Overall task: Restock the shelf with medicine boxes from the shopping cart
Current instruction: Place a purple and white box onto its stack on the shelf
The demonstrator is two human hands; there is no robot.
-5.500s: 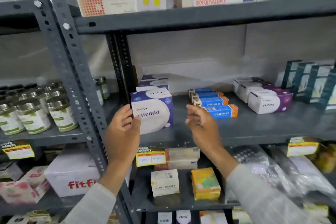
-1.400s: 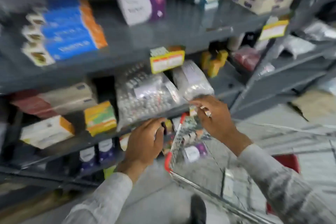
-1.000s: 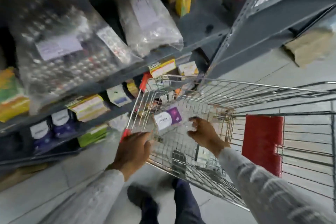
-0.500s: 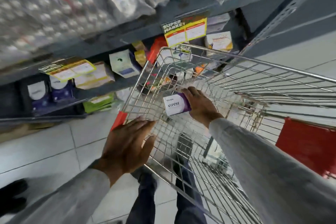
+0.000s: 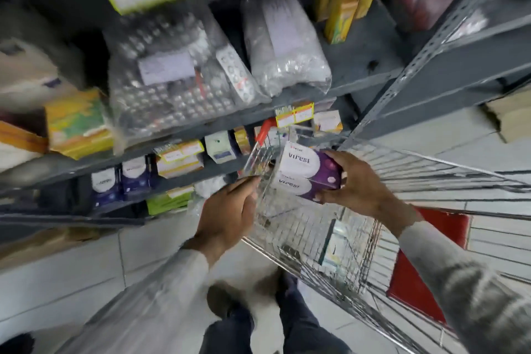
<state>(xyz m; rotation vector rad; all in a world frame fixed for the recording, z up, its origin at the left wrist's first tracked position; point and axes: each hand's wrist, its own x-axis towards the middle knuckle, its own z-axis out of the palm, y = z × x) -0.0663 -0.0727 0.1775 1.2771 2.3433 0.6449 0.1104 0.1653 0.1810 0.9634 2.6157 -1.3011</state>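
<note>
right hand [image 5: 355, 185] grips two stacked purple-and-white medicine boxes [image 5: 306, 171] above the shopping cart [image 5: 330, 238]; left hand [image 5: 230, 210], loosely open, rests on the cart's rim. best to support the lower box so neither slips while lifting clear.

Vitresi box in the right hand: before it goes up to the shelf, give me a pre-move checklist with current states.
1. Right hand grips the purple and white box: ok, fingers wrap its right end.
2. Box lifted above the cart rim: ok.
3. One box or two stacked: cannot tell; the label shows twice.
4. Left hand free to help: ok, it holds nothing and sits by the cart's corner.
5. Free space on the destination shelf: cannot tell, not in view.
</note>
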